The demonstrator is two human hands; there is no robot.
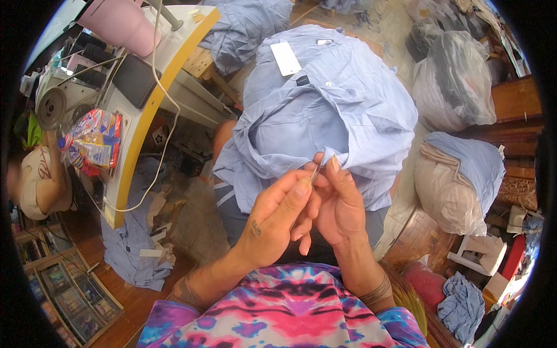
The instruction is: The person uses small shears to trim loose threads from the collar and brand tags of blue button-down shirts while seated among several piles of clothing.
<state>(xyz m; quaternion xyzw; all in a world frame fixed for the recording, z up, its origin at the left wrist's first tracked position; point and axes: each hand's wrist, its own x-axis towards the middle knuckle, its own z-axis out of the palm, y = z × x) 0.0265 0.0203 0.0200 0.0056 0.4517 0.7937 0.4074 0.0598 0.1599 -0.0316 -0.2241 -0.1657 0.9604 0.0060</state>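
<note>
A light blue shirt point(371, 93) lies bunched across my lap, its neck opening toward me. A white hang tag point(285, 58) and a small dark label point(303, 80) show near the far side of the collar. My left hand point(278, 214) is closed, pinching a slim, shiny metal tool point(315, 172) whose exact kind is too small to tell. Close beside it, my right hand point(342, 211) pinches the near edge of the shirt's opening between thumb and fingertip. The tool's tip meets the cloth between the two hands.
On the left stands a white table point(139, 124) with a yellow edge, holding a pink tumbler point(119, 26), a dark phone point(134, 80) and a colourful plastic packet point(98, 142). A white cable point(174, 124) hangs over its edge. Another person point(43, 180) sits beyond. Stuffed plastic bags point(455, 81) stand at right.
</note>
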